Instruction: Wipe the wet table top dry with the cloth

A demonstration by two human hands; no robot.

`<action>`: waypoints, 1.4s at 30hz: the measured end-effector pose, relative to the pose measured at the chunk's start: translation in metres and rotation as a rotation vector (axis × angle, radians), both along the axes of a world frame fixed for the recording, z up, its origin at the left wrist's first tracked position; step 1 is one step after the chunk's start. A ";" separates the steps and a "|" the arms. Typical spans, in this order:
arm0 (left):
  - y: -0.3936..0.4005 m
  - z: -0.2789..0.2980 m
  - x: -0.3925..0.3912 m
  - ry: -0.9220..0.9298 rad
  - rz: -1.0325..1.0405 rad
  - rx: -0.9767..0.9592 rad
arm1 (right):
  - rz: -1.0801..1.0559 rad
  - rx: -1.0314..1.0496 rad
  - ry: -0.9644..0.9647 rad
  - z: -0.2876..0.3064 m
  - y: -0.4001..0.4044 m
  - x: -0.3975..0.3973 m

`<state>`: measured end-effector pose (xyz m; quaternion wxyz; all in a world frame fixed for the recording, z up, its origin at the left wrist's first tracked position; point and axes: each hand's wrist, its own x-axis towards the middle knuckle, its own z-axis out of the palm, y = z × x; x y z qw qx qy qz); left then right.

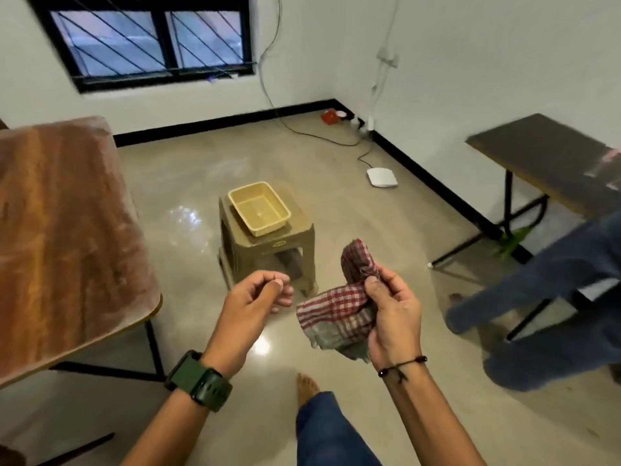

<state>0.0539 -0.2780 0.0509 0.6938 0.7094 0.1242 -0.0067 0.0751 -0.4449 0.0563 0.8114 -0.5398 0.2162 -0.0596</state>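
**Cloth in hand, table off to the left**

The cloth point(339, 314) is a thin red-and-white check, limp and light. It hangs bunched from the right hand point(393, 317), whose thumb and curled fingers pinch it near the middle, with one end poking up and the rest drooping below. Soft as it is, it will likely fold to any shape; gathering it into a flat pad under the palm should wipe better than a dangling corner. The left hand point(258, 297) holds nothing, its fingers loosely curled, just beside the cloth but apart from it.

The table point(67, 237) stands to the left, a brown wood-grain top with a dull, streaky sheen that may be wetness. Ahead, a tray point(260, 210) sits on a stool point(268, 250). The floor point(353, 230) is glossy and looks slick. A second table point(544, 156) stands at right, near another person's legs point(554, 297).
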 end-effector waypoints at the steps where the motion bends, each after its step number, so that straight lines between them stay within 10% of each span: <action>1: 0.002 0.000 0.022 0.012 0.028 -0.001 | 0.035 -0.006 0.004 0.000 0.003 0.026; 13: 0.071 -0.020 0.198 0.136 0.361 -0.072 | 0.436 -0.187 0.048 -0.037 0.092 0.279; 21: 0.126 -0.059 0.321 0.208 0.363 -0.061 | 0.685 -0.749 -0.065 -0.098 0.168 0.409; 31: 0.154 -0.123 0.388 0.351 0.396 -0.030 | 1.038 -1.287 0.035 -0.242 0.231 0.488; 36: 0.149 -0.148 0.396 0.423 0.469 -0.075 | 1.549 -1.603 0.057 -0.294 0.229 0.503; 42: 0.140 -0.147 0.404 0.430 0.464 -0.021 | 1.883 -1.607 0.173 -0.302 0.216 0.508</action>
